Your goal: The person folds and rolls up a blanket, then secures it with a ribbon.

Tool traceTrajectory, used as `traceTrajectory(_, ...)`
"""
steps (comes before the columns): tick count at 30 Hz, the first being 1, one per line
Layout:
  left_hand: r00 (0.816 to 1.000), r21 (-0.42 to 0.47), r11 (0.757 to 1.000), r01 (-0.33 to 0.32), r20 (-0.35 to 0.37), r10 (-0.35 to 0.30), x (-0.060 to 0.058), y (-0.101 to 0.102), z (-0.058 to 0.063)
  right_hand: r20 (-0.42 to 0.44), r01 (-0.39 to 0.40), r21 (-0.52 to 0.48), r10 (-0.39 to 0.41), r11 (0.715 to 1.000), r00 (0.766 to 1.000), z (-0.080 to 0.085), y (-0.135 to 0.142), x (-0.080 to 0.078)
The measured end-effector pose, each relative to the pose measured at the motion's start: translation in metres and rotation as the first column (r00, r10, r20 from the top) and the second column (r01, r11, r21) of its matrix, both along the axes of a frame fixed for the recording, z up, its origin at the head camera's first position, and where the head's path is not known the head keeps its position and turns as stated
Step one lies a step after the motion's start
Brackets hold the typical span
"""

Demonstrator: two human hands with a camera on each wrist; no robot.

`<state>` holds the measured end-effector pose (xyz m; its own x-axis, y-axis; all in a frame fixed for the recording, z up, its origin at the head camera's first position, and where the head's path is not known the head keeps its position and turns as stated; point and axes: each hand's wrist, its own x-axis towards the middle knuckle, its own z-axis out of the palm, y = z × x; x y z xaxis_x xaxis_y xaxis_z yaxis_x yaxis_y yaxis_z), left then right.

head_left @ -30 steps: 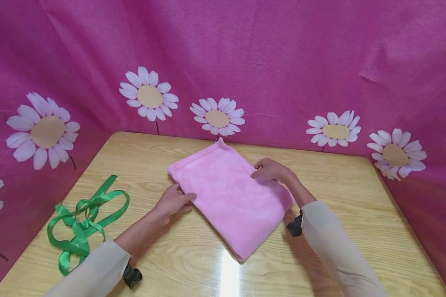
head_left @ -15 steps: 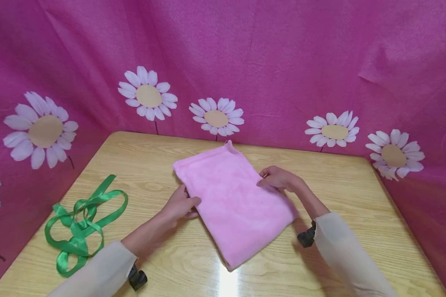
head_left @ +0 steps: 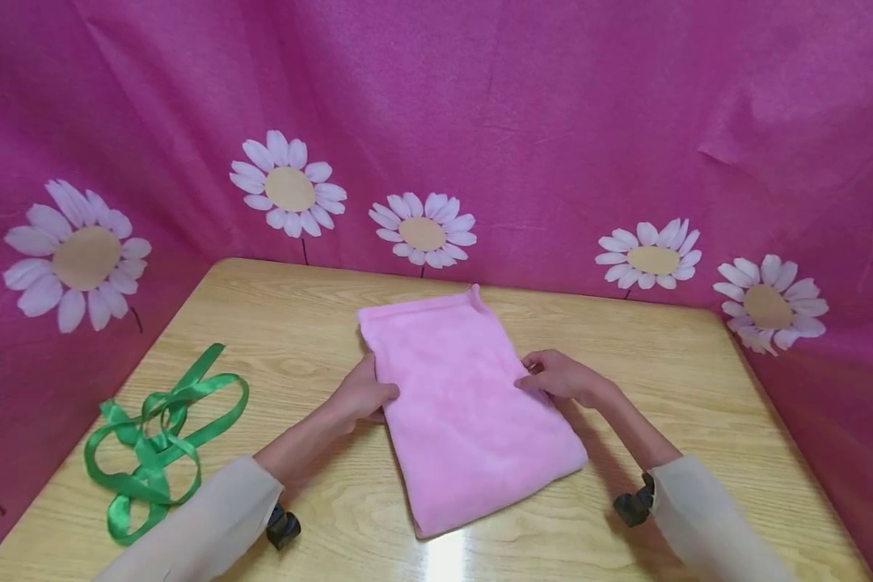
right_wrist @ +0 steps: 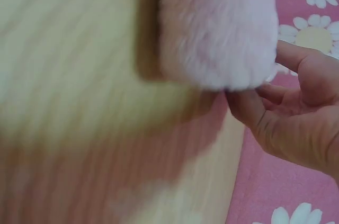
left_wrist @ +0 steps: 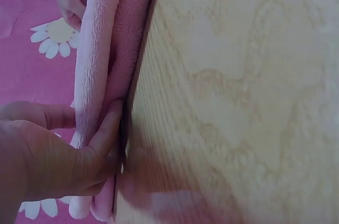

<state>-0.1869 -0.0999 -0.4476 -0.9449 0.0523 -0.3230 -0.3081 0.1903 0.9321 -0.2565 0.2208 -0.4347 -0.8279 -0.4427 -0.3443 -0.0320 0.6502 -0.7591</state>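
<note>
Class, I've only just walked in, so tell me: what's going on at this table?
A person is handling a folded pink cloth on a wooden table with bare hands. The left hand grips its left edge, and the right hand holds the opposite edge. The cloth's layers show along its side in the left wrist view. A green ribbon lies in loose loops to the person's left, apart from the cloth and untouched by either hand.
</note>
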Motion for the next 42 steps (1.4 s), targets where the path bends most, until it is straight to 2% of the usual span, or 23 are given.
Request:
traceTrajectory(7, 0.999, 0.002, 1.0, 0.031, -0.025, -0.031, -0.007, 0.003, -0.001, -0.025, 0.038, -0.001, -0.038, 0.999, 0.999, -0.001, 0.004, 0.019)
traceTrajectory(13, 0.997, -0.006, 0.998, 0.066, -0.029, -0.066, -0.016, 0.008, 0.0, -0.096, 0.072, 0.039, -0.068, 0.997, 0.993, -0.002, 0.005, 0.032)
traceTrajectory(22, 0.994, -0.012, 0.995, 0.102, -0.026, -0.102, -0.028, 0.016, 0.002, -0.117, 0.096, 0.075, -0.087, 0.993, 0.989, 0.0, 0.009, 0.048)
traceTrajectory(30, 0.99, -0.089, 0.987, 0.133, -0.037, -0.136, -0.034, 0.027, 0.004, -0.134, 0.074, 0.095, -0.061, 0.993, 0.989, 0.002, 0.016, 0.062)
traceTrajectory(37, 0.984, -0.031, 0.984, 0.175, -0.032, -0.176, -0.039, 0.035, 0.005, -0.179, 0.054, 0.109, -0.034, 0.993, 0.983, 0.001, 0.023, 0.071)
traceTrajectory(42, 0.982, -0.026, 0.982, 0.187, -0.035, -0.188, -0.039, 0.039, 0.005, -0.146, 0.046, 0.081, -0.034, 0.996, 0.989, 0.003, 0.027, 0.077)
